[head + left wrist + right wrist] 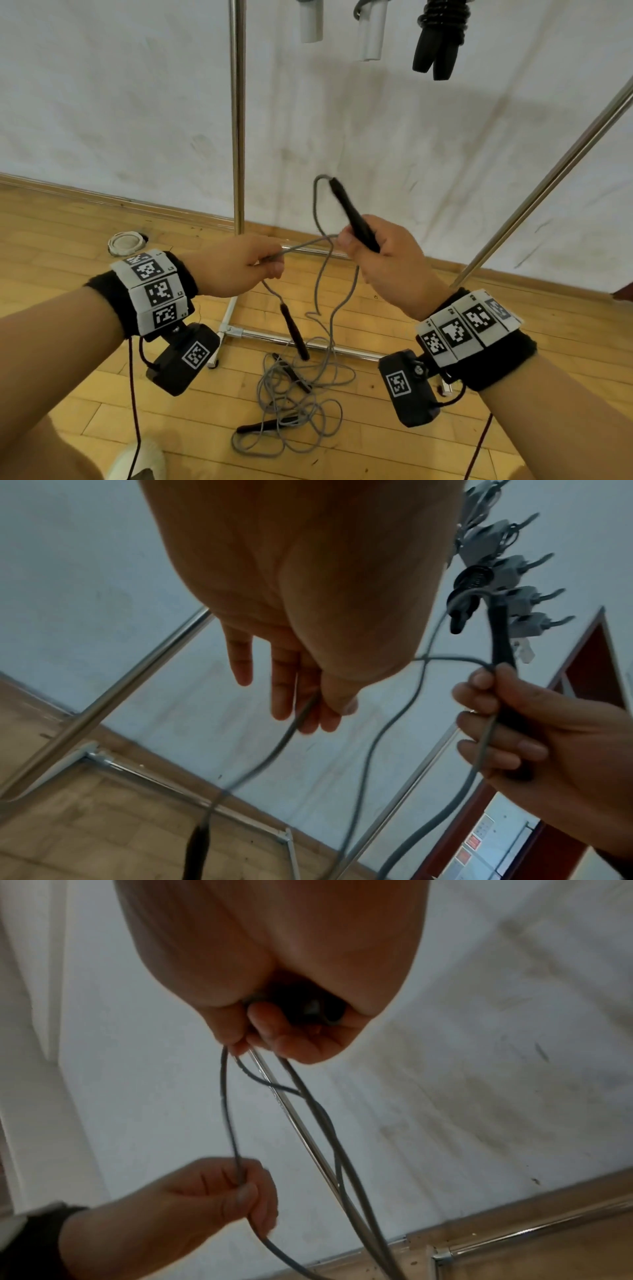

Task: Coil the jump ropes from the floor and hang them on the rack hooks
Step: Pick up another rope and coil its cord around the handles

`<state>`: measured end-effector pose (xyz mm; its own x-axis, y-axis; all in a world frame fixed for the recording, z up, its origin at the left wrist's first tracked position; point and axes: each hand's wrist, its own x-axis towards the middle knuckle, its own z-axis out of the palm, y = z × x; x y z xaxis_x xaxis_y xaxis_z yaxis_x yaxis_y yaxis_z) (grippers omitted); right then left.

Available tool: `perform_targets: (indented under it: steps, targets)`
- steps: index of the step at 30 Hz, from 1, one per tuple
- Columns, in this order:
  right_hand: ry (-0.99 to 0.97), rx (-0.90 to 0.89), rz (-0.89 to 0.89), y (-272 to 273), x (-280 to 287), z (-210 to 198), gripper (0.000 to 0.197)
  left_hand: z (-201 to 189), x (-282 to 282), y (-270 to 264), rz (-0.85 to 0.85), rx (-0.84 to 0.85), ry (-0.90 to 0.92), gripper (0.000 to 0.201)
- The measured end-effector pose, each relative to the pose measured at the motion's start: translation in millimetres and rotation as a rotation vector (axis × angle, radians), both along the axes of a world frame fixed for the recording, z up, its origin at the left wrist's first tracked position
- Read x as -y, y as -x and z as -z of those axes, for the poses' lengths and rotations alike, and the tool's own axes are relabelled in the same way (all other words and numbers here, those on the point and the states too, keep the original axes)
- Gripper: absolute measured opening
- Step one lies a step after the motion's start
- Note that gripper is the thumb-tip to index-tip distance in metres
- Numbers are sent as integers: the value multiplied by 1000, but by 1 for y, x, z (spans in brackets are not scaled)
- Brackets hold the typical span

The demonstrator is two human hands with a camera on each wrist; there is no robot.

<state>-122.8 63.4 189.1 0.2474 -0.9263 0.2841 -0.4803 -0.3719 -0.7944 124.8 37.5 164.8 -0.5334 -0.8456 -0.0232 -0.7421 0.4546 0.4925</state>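
Observation:
My right hand (376,250) grips the black handle (352,214) of a grey jump rope, with a loop of its cord held in the same fist (507,723). My left hand (246,265) pinches the grey cord (301,245) a short way to the left, seen also in the right wrist view (240,1185). The rope's other black handle (294,332) dangles below the left hand. Loose grey rope (294,404) with another black handle (267,425) lies tangled on the wooden floor. Coiled ropes hang from the rack above: a black one (442,37) and white handles (371,31).
The chrome rack's upright pole (237,116) stands just behind my hands, a slanted pole (555,192) at right, and its base bars (301,342) on the floor. Grey hooks (520,596) line the rack top. A white round object (126,242) sits by the wall. My shoe (137,459) is at bottom left.

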Motion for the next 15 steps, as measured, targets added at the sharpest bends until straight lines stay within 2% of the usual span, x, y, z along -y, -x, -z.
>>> perform_targets:
  steps: [2,6,10,12,15]
  targets:
    - [12,97,62,4,1,-4,15,4,3,-2,-46,40,-18,20]
    - [46,163,130,10,1,-5,17,7,7,-1,-83,-48,-21,16]
    - [119,196,235,13,2,-9,18,21,13,-6,-137,113,57,10]
    - [138,253,298,18,5,-12,22,29,16,-10,-125,173,22,8]
    - [149,309,358,29,11,-13,20,35,18,-15,-95,170,-80,10]
